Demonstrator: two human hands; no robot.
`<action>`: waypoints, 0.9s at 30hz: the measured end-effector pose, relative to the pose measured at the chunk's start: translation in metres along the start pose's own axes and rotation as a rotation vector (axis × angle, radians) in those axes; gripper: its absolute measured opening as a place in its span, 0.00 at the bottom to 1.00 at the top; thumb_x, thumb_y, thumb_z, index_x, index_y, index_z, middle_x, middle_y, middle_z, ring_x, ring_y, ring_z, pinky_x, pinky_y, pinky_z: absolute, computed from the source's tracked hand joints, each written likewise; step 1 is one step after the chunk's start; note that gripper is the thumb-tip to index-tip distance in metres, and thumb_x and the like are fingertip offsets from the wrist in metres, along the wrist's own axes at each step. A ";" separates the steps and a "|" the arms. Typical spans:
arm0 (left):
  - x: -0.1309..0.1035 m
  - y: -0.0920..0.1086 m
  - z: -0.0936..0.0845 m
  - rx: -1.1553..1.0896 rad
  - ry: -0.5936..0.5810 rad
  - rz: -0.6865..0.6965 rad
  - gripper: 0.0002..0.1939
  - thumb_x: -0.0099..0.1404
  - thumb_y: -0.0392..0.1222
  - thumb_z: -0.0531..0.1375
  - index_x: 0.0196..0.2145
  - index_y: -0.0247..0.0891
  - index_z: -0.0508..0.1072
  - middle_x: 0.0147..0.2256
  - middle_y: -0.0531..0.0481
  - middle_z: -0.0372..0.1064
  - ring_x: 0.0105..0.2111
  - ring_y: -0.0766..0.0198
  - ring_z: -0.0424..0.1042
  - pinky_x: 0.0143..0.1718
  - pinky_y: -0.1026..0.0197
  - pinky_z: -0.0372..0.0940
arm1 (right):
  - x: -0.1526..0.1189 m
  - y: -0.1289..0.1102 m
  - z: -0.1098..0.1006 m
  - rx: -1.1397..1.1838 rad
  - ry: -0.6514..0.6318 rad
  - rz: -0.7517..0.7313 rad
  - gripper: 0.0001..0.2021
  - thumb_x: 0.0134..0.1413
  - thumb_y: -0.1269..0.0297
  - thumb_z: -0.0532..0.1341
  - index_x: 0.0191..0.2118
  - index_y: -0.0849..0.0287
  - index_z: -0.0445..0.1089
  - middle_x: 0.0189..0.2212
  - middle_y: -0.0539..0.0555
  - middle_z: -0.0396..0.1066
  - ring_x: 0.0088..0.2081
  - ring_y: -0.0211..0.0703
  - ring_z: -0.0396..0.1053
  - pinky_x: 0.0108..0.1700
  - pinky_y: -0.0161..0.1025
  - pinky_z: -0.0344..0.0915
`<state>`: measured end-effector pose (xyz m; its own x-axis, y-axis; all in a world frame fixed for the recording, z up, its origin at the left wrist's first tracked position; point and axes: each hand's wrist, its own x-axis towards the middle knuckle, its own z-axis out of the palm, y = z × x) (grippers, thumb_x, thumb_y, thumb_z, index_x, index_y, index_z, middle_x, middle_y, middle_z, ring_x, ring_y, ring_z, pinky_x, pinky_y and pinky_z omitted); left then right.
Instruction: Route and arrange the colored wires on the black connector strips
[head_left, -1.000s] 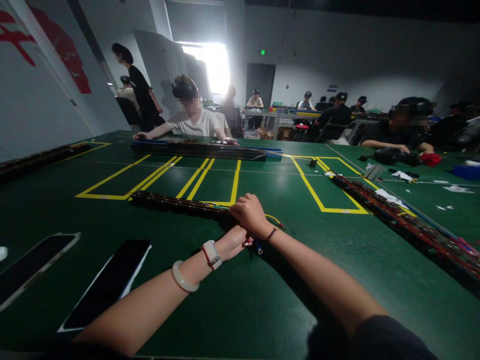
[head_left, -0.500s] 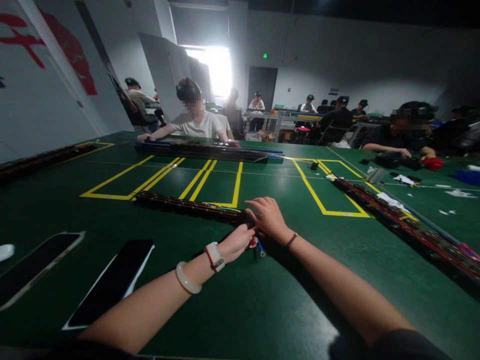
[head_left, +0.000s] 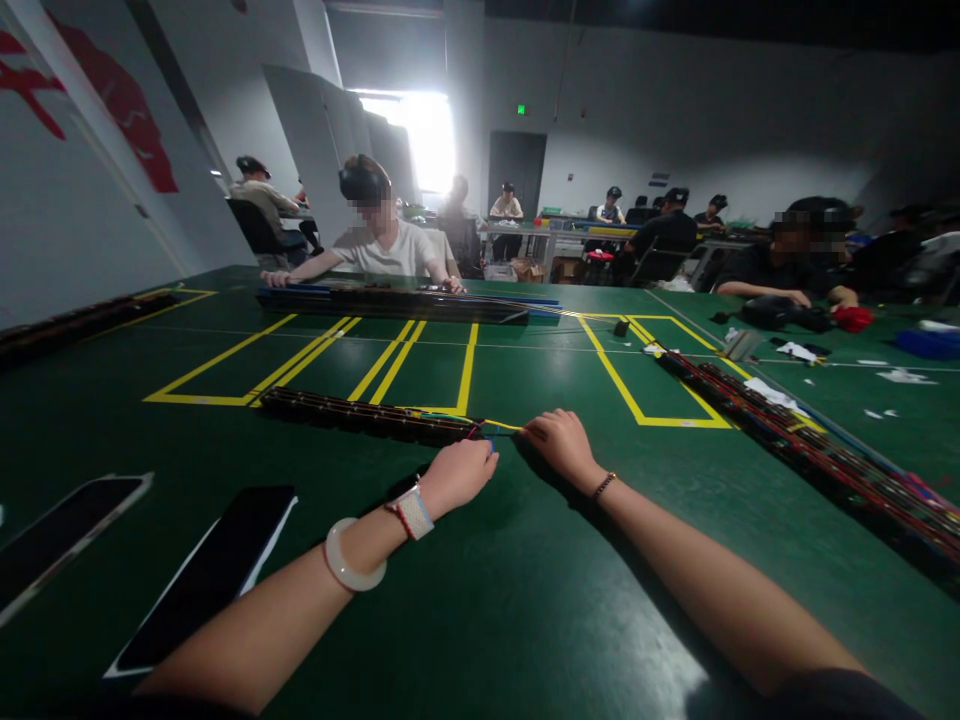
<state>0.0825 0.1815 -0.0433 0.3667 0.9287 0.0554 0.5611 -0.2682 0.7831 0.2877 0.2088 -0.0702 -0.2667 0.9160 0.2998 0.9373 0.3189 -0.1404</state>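
A long black strip [head_left: 360, 413] with thin wires along its top lies on the green table. From its right end a yellow wire [head_left: 499, 425] stretches to my right hand [head_left: 561, 445], whose fingers are closed around the far end of it. My left hand [head_left: 461, 472] is just below that same end of the strip, its fingers curled together. A bit of blue wire [head_left: 492, 440] shows at its fingertips, and red wire is visible close by. The palm side of both hands is hidden.
Two dark phone-like slabs, one [head_left: 206, 575] nearer me, lie at left. To the right stretches another wired strip [head_left: 795, 440], with paper scraps [head_left: 799, 351] beyond. Yellow tape [head_left: 466, 370] marks the table [head_left: 450, 620]. Across it a person handles a long black-and-blue piece [head_left: 405, 303].
My hands were close together over the strip's right end; now they are apart. The right hand moved right, drawing the yellow wire out straight. The left shifted slightly left. The view turned a little.
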 end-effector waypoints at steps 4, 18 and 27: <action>-0.002 -0.005 0.004 0.030 0.059 0.155 0.14 0.56 0.31 0.60 0.18 0.38 0.61 0.17 0.56 0.44 0.20 0.65 0.52 0.28 0.64 0.47 | 0.000 0.000 0.000 0.014 -0.001 -0.001 0.12 0.60 0.55 0.56 0.35 0.54 0.75 0.32 0.52 0.72 0.37 0.41 0.63 0.38 0.38 0.48; -0.006 0.010 -0.005 0.971 -0.087 0.298 0.20 0.69 0.46 0.44 0.35 0.32 0.70 0.28 0.40 0.70 0.28 0.51 0.72 0.28 0.56 0.62 | 0.000 0.001 0.003 0.021 0.009 -0.025 0.11 0.59 0.56 0.57 0.34 0.54 0.75 0.32 0.52 0.72 0.37 0.41 0.62 0.36 0.37 0.48; -0.005 0.014 -0.016 1.038 0.171 0.032 0.20 0.68 0.37 0.44 0.53 0.28 0.62 0.35 0.36 0.70 0.34 0.49 0.73 0.29 0.55 0.63 | 0.001 -0.001 0.000 0.016 -0.005 -0.014 0.12 0.60 0.56 0.57 0.35 0.55 0.74 0.32 0.52 0.72 0.37 0.40 0.62 0.36 0.36 0.48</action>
<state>0.0768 0.1773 -0.0230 0.3282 0.9194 0.2166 0.9430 -0.3058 -0.1309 0.2867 0.2092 -0.0701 -0.2806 0.9126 0.2972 0.9299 0.3352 -0.1514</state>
